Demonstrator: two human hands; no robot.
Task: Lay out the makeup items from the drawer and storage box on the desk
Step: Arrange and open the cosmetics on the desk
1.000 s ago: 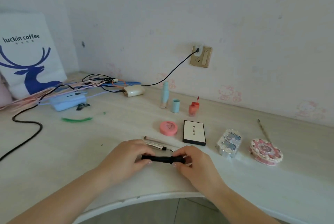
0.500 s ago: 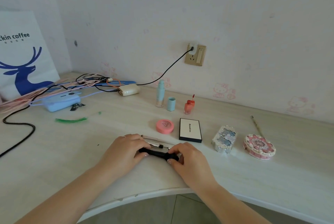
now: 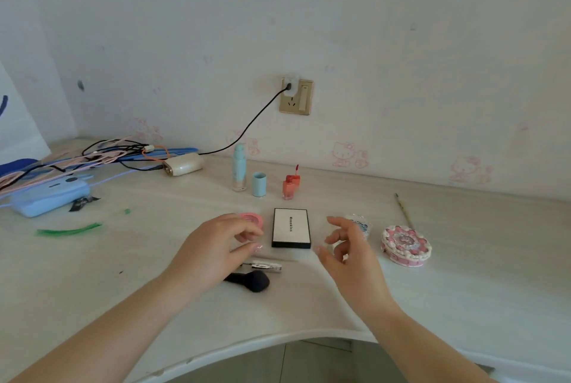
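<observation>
**Both hands raised over the desk, holding nothing**

The left hand (image 3: 216, 246) hovers at centre frame, fingers loosely curled and empty. It partly covers the pink compact (image 3: 254, 219) behind it. The right hand (image 3: 349, 251) hovers just right of centre, fingers spread and relaxed, also empty. It hides part of the clear case (image 3: 363, 225) behind it.

The black brush (image 3: 250, 280) lies flat on the desk (image 3: 154, 274) below and between the hands, its rounded head pointing right; the left hand covers the end of its handle. Just above it lies a silver tube (image 3: 265, 266), also flat, and above that a thin stick (image 3: 278, 258), largely hidden by the left hand.

The white palette (image 3: 291, 228) lies flat between the two hands, bordered in black. The round pink box (image 3: 406, 246) sits at right of centre, apart from the clear case. A thin pencil (image 3: 404, 211) lies above it.

Standing upright in a row near the wall, above the palette: blue bottle (image 3: 239, 170), blue cap (image 3: 259, 184), red gloss (image 3: 291, 184).

Upper left of the desk: a blue case (image 3: 49, 197), a tangle of cables (image 3: 102, 155) and a cream charger (image 3: 183, 163). A black cord runs from it to the wall socket (image 3: 296, 96). A green strip (image 3: 69, 230) lies at left.
</observation>
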